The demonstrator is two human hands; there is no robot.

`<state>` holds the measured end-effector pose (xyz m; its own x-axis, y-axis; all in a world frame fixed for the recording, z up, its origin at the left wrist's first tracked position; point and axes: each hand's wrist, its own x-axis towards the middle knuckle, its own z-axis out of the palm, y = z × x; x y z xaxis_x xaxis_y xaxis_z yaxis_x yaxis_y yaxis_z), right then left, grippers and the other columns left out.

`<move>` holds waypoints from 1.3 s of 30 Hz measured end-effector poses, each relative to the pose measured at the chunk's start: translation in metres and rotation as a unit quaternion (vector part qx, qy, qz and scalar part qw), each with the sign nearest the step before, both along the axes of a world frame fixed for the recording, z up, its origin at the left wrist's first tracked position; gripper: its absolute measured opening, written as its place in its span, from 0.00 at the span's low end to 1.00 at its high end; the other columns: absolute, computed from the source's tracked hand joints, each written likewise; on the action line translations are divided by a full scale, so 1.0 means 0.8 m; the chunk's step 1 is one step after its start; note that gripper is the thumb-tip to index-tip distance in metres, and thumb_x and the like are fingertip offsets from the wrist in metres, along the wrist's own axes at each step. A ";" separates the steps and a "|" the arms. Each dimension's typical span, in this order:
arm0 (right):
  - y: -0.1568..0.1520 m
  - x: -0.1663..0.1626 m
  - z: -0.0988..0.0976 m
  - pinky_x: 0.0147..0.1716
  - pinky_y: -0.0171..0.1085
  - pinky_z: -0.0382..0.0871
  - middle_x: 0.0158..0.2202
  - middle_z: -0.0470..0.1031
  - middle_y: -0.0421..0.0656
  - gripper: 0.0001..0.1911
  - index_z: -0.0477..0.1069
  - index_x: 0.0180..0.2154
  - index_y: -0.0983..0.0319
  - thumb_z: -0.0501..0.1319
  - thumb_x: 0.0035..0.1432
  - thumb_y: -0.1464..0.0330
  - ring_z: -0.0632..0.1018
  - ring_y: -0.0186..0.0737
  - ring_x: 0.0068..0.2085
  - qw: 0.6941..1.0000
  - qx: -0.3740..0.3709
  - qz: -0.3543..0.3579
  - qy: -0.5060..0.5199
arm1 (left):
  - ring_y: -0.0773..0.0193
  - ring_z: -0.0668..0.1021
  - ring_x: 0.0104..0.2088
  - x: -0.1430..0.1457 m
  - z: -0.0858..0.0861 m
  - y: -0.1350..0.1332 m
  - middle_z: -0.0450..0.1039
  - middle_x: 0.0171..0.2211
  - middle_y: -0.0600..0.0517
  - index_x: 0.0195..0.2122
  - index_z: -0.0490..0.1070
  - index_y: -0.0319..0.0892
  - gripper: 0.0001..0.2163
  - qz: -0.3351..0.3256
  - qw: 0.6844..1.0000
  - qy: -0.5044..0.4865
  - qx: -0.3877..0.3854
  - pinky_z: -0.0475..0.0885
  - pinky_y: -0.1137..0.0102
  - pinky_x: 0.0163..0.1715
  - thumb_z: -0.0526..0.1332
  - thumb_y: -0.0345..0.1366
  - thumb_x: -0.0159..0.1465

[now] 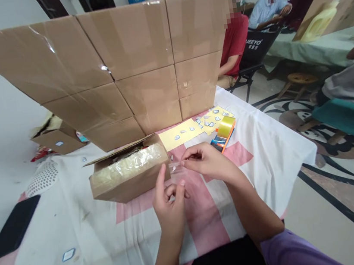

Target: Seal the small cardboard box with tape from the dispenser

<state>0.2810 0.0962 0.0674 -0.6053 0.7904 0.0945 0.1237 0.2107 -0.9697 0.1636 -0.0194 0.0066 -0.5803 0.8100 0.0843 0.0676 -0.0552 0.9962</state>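
Observation:
My right hand (207, 161) pinches a small clear plastic bag (175, 166) at its edge, just in front of an open cardboard box (130, 173) packed with clear plastic bags. My left hand (169, 205) is below it, its index finger raised toward the bag and the other fingers curled, touching the bag's lower edge. Both hands hover over the white and pink tablecloth (207, 215).
A tall cardboard screen (141, 59) stands behind the box. A yellow sheet (183, 133) carries several small stickers, beside a roll of yellow tape (225, 127) and an orange dispenser. A black phone (11, 228) lies left. People sit behind right.

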 end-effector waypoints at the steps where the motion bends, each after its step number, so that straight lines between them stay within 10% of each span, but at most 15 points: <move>1: -0.001 0.001 0.002 0.29 0.36 0.61 0.26 0.73 0.39 0.06 0.78 0.28 0.62 0.65 0.56 0.68 0.68 0.34 0.28 1.000 -0.001 0.000 0.002 | 0.66 0.74 0.22 -0.001 0.000 0.000 0.66 0.18 0.61 0.70 0.59 0.44 0.36 -0.005 1.000 -0.001 -0.005 0.74 0.70 0.29 0.67 0.47 0.64; 9: -0.010 0.024 0.022 0.27 0.36 0.55 0.23 0.63 0.36 0.09 0.72 0.28 0.61 0.62 0.60 0.65 0.63 0.34 0.26 0.988 0.086 -0.131 -0.011 | 0.67 0.66 0.19 -0.020 -0.009 0.002 0.59 0.15 0.62 0.67 0.65 0.43 0.34 -0.108 0.992 0.020 -0.069 0.63 0.72 0.22 0.64 0.55 0.63; 14: -0.016 0.049 0.034 0.28 0.36 0.56 0.24 0.63 0.37 0.13 0.71 0.28 0.61 0.61 0.62 0.61 0.62 0.34 0.27 0.977 0.107 -0.181 0.031 | 0.64 0.74 0.23 -0.049 -0.009 -0.002 0.72 0.22 0.55 0.51 0.79 0.44 0.21 0.013 0.973 0.231 0.022 0.70 0.70 0.27 0.63 0.52 0.65; 18: -0.031 0.051 0.042 0.27 0.35 0.54 0.24 0.63 0.36 0.12 0.73 0.29 0.61 0.62 0.61 0.61 0.62 0.33 0.27 0.985 0.098 -0.140 0.000 | 0.56 0.82 0.44 -0.107 0.020 0.014 0.82 0.40 0.46 0.43 0.80 0.44 0.12 0.159 0.866 0.446 0.160 0.74 0.62 0.50 0.61 0.44 0.68; 23: -0.040 0.036 0.064 0.28 0.34 0.55 0.23 0.64 0.36 0.10 0.75 0.29 0.62 0.66 0.58 0.62 0.63 0.32 0.27 0.997 0.073 -0.006 0.021 | 0.45 0.63 0.70 -0.164 0.054 0.040 0.63 0.69 0.44 0.67 0.64 0.45 0.28 0.066 0.795 0.602 -0.033 0.50 0.43 0.70 0.58 0.50 0.69; 31: 0.018 -0.019 0.088 0.25 0.32 0.52 0.22 0.62 0.34 0.17 0.73 0.26 0.64 0.75 0.48 0.60 0.58 0.26 0.23 0.928 -0.177 0.257 0.205 | 0.46 0.64 0.70 -0.165 0.038 0.029 0.63 0.69 0.43 0.69 0.61 0.43 0.31 -0.046 0.769 0.617 -0.158 0.55 0.46 0.69 0.60 0.51 0.67; 39: 0.074 -0.116 0.074 0.26 0.32 0.54 0.21 0.69 0.36 0.11 0.79 0.26 0.66 0.72 0.44 0.64 0.64 0.29 0.26 0.991 -0.051 0.118 0.040 | 0.41 0.73 0.59 -0.158 0.022 0.018 0.72 0.61 0.41 0.64 0.69 0.46 0.30 0.050 0.739 0.662 -0.118 0.68 0.50 0.58 0.65 0.52 0.64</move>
